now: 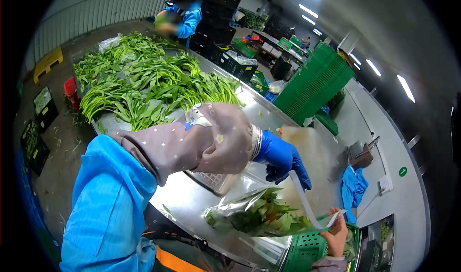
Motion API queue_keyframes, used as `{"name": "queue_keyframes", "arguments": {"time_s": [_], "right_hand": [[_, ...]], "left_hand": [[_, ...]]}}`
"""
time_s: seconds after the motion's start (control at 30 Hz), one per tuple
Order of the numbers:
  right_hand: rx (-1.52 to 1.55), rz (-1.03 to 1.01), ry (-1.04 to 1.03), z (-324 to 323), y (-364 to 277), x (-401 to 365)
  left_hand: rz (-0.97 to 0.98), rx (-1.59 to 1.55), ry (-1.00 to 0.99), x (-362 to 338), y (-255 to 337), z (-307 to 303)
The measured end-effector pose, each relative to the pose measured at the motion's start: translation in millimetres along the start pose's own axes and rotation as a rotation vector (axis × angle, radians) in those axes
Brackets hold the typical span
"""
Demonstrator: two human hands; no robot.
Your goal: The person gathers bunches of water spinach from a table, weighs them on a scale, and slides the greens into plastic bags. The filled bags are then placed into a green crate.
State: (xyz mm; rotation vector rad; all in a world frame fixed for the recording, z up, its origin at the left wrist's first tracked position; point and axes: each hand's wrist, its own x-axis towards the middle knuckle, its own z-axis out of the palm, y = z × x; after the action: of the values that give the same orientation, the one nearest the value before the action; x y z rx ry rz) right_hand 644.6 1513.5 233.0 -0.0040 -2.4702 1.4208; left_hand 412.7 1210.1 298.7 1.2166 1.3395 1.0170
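A clear plastic bag (259,214) with leafy greens inside lies tilted over the near edge of the metal table. A pale strip (305,200) runs along its mouth at the right. My left hand (285,159), in a blue glove, has its fingers closed on the upper end of this strip. At the lower right, my right hand (336,236) is bare and pinches the strip's other end between thumb and fingers. Partly hidden under my left forearm is a weighing scale (211,181) with a keypad.
Long-stemmed greens (144,80) are heaped on the metal table (175,202). A green crate (307,248) stands below my right hand, and stacked green crates (317,87) rise beyond. A co-worker (185,17) stands at the far end. Blue cloth (354,188) hangs at right.
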Motion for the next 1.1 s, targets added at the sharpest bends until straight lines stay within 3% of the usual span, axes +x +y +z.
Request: {"name": "queue_keyframes", "arguments": {"time_s": [0.07, 0.17, 0.27, 0.3, 0.33, 0.37, 0.43, 0.53, 0.6, 0.63, 0.67, 0.7, 0.73, 0.77, 0.8, 0.83, 0.87, 0.93, 1.0, 1.07, 1.1], "right_hand": [[0.215, -0.250, 0.044, 46, -42, 6], [0.185, -0.016, 0.028, 49, -32, 22], [0.069, -0.012, 0.118, 49, -35, 39], [-0.040, -0.072, 0.177, 50, -45, 53], [0.064, -0.074, 0.164, 47, -53, 64], [0.169, -0.081, 0.157, 40, -60, 76], [0.216, -0.168, 0.184, 23, -72, 76], [-0.180, -0.294, 0.241, -19, -85, 14], [0.119, -0.599, -0.161, -9, -92, -28], [0.196, -0.429, -0.179, 16, -101, -56], [-0.003, -0.306, -0.330, 30, -100, -77], [-0.029, -0.047, -0.373, 55, -85, -104], [-0.083, 0.030, -0.453, 80, -63, -125], [-0.049, 0.189, -0.474, 108, -25, -155], [0.002, 0.209, -0.491, 135, 13, -186], [0.605, 0.427, -0.337, 160, 57, -224], [0.333, 0.477, -0.392, 173, 100, -253], [-0.320, 0.354, -0.679, 171, 79, -245], [-0.412, 0.151, -0.577, 167, 57, -208], [-0.374, -0.089, -0.202, 185, 28, -158], [-0.555, -0.150, -0.090, 198, 10, -134]], "left_hand": [[-0.013, -0.053, 0.074, -5, 4, 7], [-0.009, -0.095, 0.068, -12, 9, 14], [0.003, -0.037, 0.148, -14, 13, 9], [0.025, -0.020, 0.274, -12, 8, -11], [0.022, 0.238, 0.485, -5, -1, -34], [-0.064, 0.235, 0.573, -12, 21, -37], [0.143, 0.290, 0.709, -18, 46, -20], [0.334, 0.386, 0.500, -54, 75, 48], [0.345, 0.649, 0.512, -74, 39, 114], [0.353, 0.779, 0.523, -85, 21, 147], [0.333, 0.956, 0.447, -89, -24, 173], [0.141, 1.012, 0.341, -94, -61, 199], [0.097, 1.003, 0.346, -94, -126, 222], [0.045, 0.880, 0.406, -99, -171, 243], [-0.061, 0.717, 0.458, -104, -221, 267], [-0.360, 0.539, 0.471, -104, -249, 288], [-0.180, 0.533, 0.763, -109, -292, 317], [-0.582, 0.144, 0.951, -110, -295, 343], [-0.600, -0.327, 0.605, -112, -347, 356], [-0.499, -0.288, 0.715, -112, -357, 375], [-0.498, -0.185, 0.756, -116, -346, 373]]}}
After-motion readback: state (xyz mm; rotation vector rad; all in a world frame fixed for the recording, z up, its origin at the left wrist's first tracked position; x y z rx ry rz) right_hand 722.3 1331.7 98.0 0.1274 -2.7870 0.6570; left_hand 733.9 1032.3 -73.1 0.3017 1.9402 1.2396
